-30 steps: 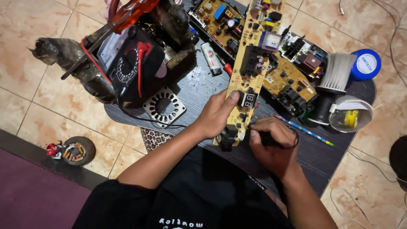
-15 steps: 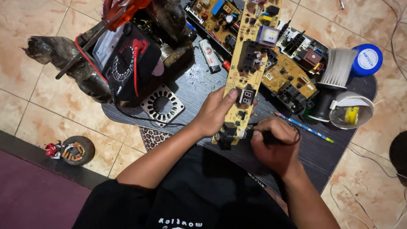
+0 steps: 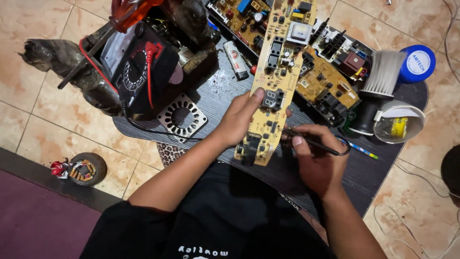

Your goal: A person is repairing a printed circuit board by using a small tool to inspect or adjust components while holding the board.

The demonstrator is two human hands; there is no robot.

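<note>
My left hand (image 3: 242, 117) grips the near end of a long yellow circuit board (image 3: 282, 57), thumb on top beside its small dark display. The board slants up and away over a dark wooden work board (image 3: 230, 86). My right hand (image 3: 316, 160) holds a thin black tool (image 3: 314, 143) like a pen, its tip touching the yellow board's lower right edge. Both forearms reach out over my black shirt.
More circuit boards (image 3: 330, 81) lie behind the yellow one. A black meter with red lead (image 3: 143, 67) sits on the left, a round metal plate (image 3: 182, 117) beside it. A blue-capped brush (image 3: 400, 69) and a white cup (image 3: 397, 122) stand right. An ashtray (image 3: 86, 169) rests on the tiles.
The view has shifted slightly, and my left hand has slid the yellow board a little to the right. The right hand keeps its tool at the board's edge.
</note>
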